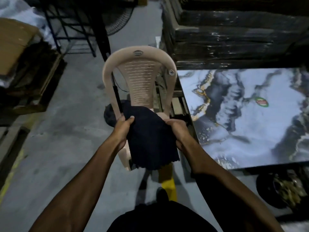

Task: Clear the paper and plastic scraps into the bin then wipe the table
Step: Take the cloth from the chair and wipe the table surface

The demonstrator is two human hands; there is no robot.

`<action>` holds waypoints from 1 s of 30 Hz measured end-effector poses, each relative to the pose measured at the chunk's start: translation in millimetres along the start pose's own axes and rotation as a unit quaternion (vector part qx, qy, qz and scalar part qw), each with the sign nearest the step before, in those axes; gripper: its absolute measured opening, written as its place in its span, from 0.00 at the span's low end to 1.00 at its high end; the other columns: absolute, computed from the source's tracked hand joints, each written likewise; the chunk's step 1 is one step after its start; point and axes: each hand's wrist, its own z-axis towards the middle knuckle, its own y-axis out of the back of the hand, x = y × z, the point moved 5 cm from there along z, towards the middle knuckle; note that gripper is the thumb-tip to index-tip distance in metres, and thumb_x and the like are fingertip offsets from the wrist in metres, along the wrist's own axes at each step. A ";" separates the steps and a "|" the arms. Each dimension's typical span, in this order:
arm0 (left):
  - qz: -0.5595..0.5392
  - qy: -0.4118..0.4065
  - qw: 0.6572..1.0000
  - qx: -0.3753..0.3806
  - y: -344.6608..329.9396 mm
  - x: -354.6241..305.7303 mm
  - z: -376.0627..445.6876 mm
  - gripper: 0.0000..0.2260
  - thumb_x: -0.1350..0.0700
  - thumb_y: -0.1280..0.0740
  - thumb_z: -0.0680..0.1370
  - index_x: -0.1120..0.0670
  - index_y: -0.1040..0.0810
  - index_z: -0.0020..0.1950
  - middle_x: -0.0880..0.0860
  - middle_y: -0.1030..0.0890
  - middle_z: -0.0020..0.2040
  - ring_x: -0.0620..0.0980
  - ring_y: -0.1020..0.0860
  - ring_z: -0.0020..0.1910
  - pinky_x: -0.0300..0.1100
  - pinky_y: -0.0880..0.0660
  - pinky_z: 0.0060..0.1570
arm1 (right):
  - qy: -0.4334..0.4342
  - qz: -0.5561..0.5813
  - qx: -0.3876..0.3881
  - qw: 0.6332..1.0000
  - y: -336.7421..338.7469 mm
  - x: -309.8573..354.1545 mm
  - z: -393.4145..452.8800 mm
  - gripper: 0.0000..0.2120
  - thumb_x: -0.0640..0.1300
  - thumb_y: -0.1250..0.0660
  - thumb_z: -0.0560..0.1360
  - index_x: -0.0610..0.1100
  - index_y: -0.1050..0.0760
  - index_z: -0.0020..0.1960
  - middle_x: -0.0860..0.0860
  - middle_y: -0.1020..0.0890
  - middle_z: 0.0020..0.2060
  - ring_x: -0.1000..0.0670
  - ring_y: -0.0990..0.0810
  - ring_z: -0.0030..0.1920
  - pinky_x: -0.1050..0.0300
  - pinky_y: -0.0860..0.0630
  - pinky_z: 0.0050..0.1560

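Stretching dark cloth (pixel 151 139) between left hand (pixel 122 129) and right hand (pixel 178 133)

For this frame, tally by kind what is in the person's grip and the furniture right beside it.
Dark cloth, held by left hand and right hand: 1
Beige plastic chair: 1
Marble-pattern table: 1
Oval sticker on the table: 1
Total: 4

Your view is dim overall, colours muted. Soft glare sits on the marbled surface (pixel 250 118) and streaks the wrapped black stack (pixel 234 39). Dark cloth (pixel 150 139) reads as a near-featureless mass. Edges bow with wide-angle distortion; left-hand boxes (pixel 16 44) are smeared, blurred.
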 end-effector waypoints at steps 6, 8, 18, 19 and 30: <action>0.098 -0.058 0.985 0.127 -44.7 9.1 -11.4 0.13 0.60 0.42 0.84 0.47 0.28 0.65 0.41 0.21 0.55 0.43 0.23 0.56 0.37 0.28 0.56 | 0.017 0.037 -0.134 0.990 62.5 -26.0 -19.6 0.06 0.31 0.34 0.75 0.38 0.22 0.50 0.41 0.18 0.45 0.39 0.19 0.49 0.45 0.21 0.57; 0.102 -0.064 0.979 0.164 -63.6 12.3 -19.0 0.14 0.61 0.43 0.84 0.46 0.29 0.65 0.43 0.22 0.57 0.44 0.23 0.57 0.37 0.28 0.58 | 0.017 0.031 -0.162 0.986 86.7 -28.1 -24.5 0.12 0.27 0.35 0.74 0.38 0.22 0.54 0.39 0.18 0.49 0.41 0.20 0.47 0.47 0.20 0.54; 0.123 -0.029 0.975 0.185 -170.9 58.4 -34.3 0.11 0.64 0.38 0.81 0.55 0.24 0.62 0.52 0.18 0.55 0.52 0.20 0.54 0.45 0.23 0.57 | 0.013 -0.200 -0.300 0.933 212.5 2.7 -19.1 0.17 0.36 0.39 0.74 0.47 0.21 0.58 0.45 0.20 0.58 0.42 0.22 0.58 0.57 0.29 0.54; 0.129 -0.033 0.978 0.161 -181.0 62.4 -32.6 0.09 0.63 0.37 0.81 0.54 0.23 0.59 0.52 0.18 0.53 0.52 0.20 0.52 0.46 0.22 0.56 | 0.020 -0.228 -0.301 0.926 222.1 9.6 -11.6 0.18 0.36 0.40 0.74 0.47 0.21 0.59 0.46 0.20 0.58 0.42 0.22 0.59 0.57 0.30 0.53; 0.290 0.021 0.950 -0.114 -199.2 130.0 17.3 0.10 0.59 0.40 0.80 0.56 0.20 0.45 0.58 0.18 0.43 0.60 0.20 0.42 0.52 0.21 0.49 | 0.294 -0.663 -0.035 0.687 212.5 -0.3 87.2 0.27 0.56 0.42 0.75 0.46 0.29 0.70 0.42 0.29 0.71 0.39 0.30 0.69 0.39 0.37 0.70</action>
